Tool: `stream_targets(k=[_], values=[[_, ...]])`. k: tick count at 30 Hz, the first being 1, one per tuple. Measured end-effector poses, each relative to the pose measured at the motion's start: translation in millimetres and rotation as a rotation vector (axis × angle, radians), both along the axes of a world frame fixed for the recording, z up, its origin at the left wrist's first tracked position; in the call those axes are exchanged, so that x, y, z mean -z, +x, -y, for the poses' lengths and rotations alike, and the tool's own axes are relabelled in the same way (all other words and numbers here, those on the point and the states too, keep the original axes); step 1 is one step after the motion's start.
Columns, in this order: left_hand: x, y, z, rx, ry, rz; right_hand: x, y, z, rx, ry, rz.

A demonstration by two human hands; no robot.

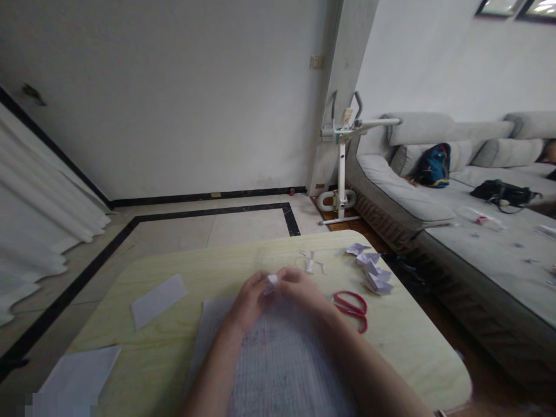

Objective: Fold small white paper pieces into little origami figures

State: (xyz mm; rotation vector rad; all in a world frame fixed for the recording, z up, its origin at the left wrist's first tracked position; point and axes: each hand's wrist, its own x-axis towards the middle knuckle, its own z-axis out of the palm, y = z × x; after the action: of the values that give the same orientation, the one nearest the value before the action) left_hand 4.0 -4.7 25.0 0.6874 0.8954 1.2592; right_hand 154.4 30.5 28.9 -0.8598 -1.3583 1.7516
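Note:
My left hand [248, 300] and my right hand [299, 289] meet over the middle of a pale wooden table [174, 347]. Both pinch one small white piece of paper [271, 281] between their fingertips. Under my forearms lies a large lined sheet of paper [282, 359]. Red-handled scissors [353, 308] lie flat on the table just right of my right hand.
A small pile of folded white paper pieces [373, 272] and thin paper scraps [310, 262] lie at the table's far right. Two blank slips [158, 300] [80, 370] lie to the left. A grey sofa [456, 197] with bags and an exercise machine [341, 174] stand beyond.

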Motion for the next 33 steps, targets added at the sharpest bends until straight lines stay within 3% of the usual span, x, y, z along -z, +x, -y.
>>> stream_targets(k=[18,33], values=[[10.2,-2.6,-0.9,0.056,0.027,-0.013,-4.5,-5.7,1.5,-0.006,-0.004,-0.044],[6.1,0.8,0.3,0.0,0.078,-0.071,4.6,-5.1,-1.4,-0.034,-0.032,-0.089]])
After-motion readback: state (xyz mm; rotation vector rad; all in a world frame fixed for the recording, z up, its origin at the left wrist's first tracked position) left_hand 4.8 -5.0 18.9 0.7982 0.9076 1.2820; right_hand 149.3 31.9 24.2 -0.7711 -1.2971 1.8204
